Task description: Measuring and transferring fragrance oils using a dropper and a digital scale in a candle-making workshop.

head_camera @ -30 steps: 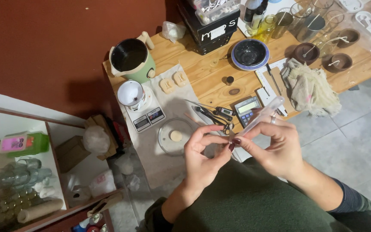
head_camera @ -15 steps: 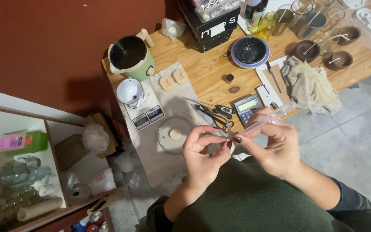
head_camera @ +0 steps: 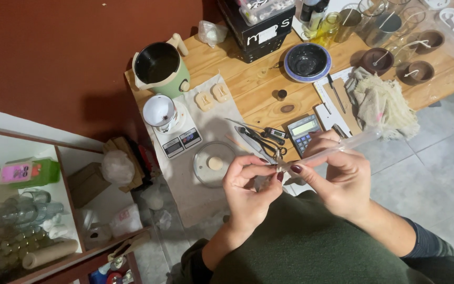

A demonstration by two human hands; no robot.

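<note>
The left hand pinches a small metal piece between thumb and fingertips. The right hand pinches the near end of a thin clear plastic sleeve, which runs off toward two o'clock over the bench edge. Both are held in the air above the person's lap, just short of the scissors and calculator at twelve o'clock. The piece is tiny and glinting, its shape hard to make out; a loosened pinch could likely drop it to the floor. The sleeve looks limp and could buckle.
</note>
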